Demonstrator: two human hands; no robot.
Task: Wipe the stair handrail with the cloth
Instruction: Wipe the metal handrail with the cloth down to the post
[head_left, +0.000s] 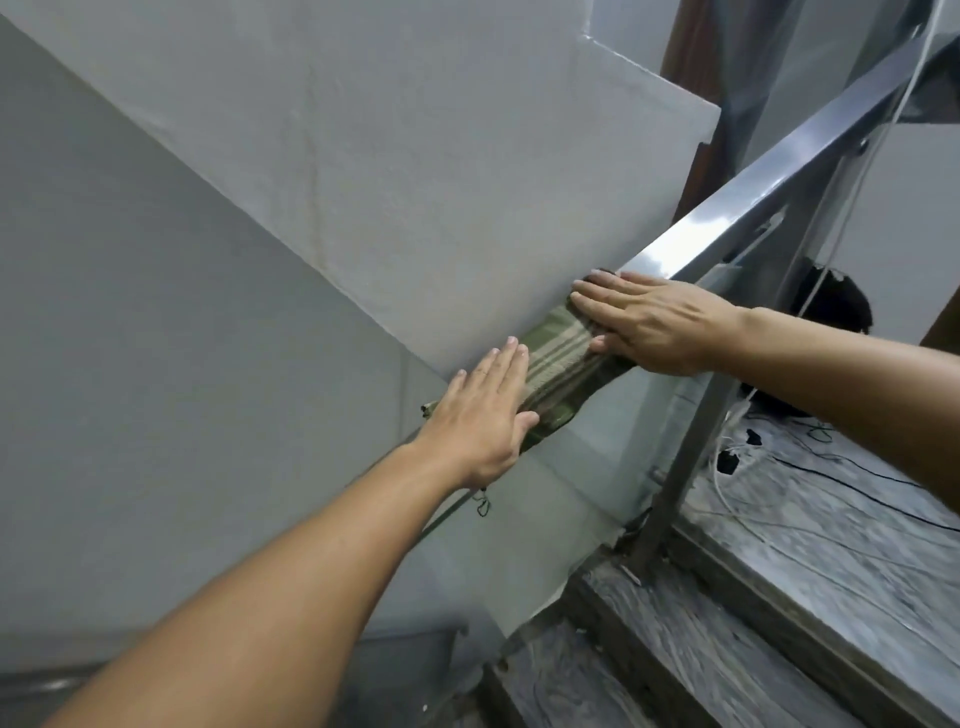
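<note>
A shiny metal handrail (769, 171) slopes up from the middle of the view to the upper right. A green and beige striped cloth (558, 364) lies draped over its lower stretch. My left hand (480, 421) presses flat on the cloth's lower end, fingers straight and together. My right hand (654, 325) lies flat on the cloth's upper end, fingers pointing left, thumb tucked under the rail side. The rail beneath the cloth and the hands is hidden.
A grey plaster wall (208, 260) runs close along the left of the rail. A metal baluster post (680, 467) drops to marbled grey stair treads (779, 597) at lower right. Loose black and white cables (779, 457) lie on the upper step.
</note>
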